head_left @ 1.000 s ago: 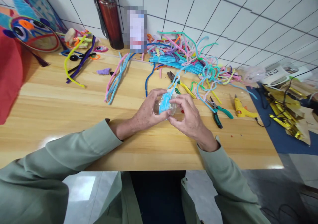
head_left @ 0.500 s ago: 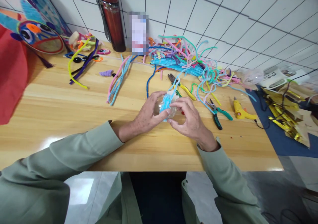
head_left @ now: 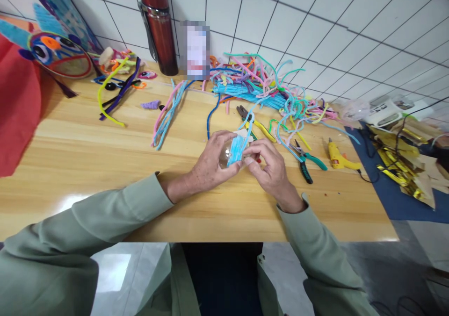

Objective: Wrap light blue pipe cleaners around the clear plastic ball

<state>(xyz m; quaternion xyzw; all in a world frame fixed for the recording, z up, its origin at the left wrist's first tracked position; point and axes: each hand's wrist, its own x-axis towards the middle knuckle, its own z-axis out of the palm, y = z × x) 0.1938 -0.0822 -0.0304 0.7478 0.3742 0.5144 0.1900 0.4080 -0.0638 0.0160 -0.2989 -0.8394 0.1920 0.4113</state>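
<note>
A clear rounded plastic piece (head_left: pixel 225 157), like a ball or a small bottle, has light blue pipe cleaner (head_left: pixel 236 148) wound side by side around its middle. My left hand (head_left: pixel 215 159) is closed around its left side, thumb below and fingers above. At the right edge of the plastic piece, my right hand (head_left: pixel 268 166) is closed with thumb and index finger pinched together; my fingers partly hide the spot. A loose blue strand rises from the winding and loops above it. Just beyond my hands lie yellow-handled pliers (head_left: pixel 257 123).
Green-and-black pliers (head_left: pixel 307 159) and a yellow glue gun (head_left: pixel 340 157) lie to the right. A heap of coloured pipe cleaners (head_left: pixel 252 91) runs along the tiled wall. A red thermos (head_left: pixel 161 31) stands behind, with a decorated mask-like craft (head_left: pixel 58 54) at left.
The plastic piece has turned slightly, so the blue winding leans more and shows more fully. My left thumb has slid down off it, and my right fingers have drawn closer together at the edge.
</note>
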